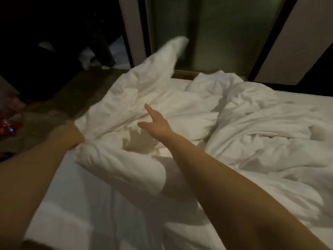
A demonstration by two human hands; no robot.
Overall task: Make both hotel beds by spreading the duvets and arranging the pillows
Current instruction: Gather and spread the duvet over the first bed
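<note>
clutching rumpled duvet in left hand, right hand stretched out straight, empty

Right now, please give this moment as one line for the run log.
left hand: grips duvet edge | right hand: open, above duvet | duvet: crumpled, not yet spread | sheet: partly bare

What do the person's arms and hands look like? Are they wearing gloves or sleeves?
No gloves and no sleeves in view. The left forearm and right forearm are bare right to the picture's edge. The right hand shows no ring, and its wrist has no watch or bracelet. The left hand is too blurred to tell about rings.
</note>
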